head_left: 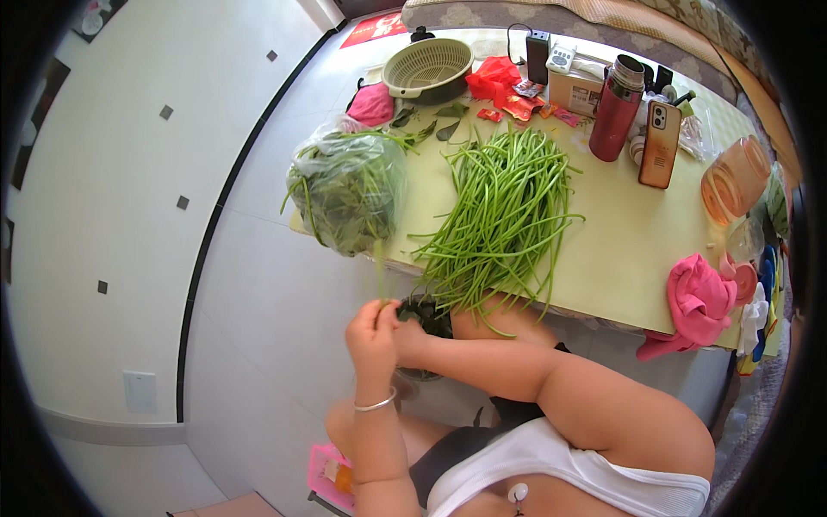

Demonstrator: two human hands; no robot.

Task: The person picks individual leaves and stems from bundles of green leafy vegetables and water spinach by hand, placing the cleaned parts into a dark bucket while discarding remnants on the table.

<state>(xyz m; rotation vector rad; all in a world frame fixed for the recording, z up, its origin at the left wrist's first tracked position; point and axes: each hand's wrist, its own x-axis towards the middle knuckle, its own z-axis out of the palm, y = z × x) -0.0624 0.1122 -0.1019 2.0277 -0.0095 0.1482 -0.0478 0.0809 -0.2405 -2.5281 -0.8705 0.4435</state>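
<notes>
Beyond the table's near left edge, my left hand (370,334), with a silver bangle at its wrist, pinches a thin green vegetable stem (379,271) that points upward. My right hand (411,339) meets it from the right, fingers closed; what they grip is hidden. Below both hands is a dark bin (438,320) with leaves inside. On the table lies a large heap of long green stems (508,207), some hanging over the edge by my leg. To its left, a clear plastic bag (349,189) bulges with leafy greens.
The pale yellow table (620,250) carries a colander (428,71), red wrappers (493,79), a maroon thermos (613,116), an upright phone (659,145), an orange plastic jar (735,181) and a pink cloth (699,297). A pink basket (323,465) stands low by my left arm.
</notes>
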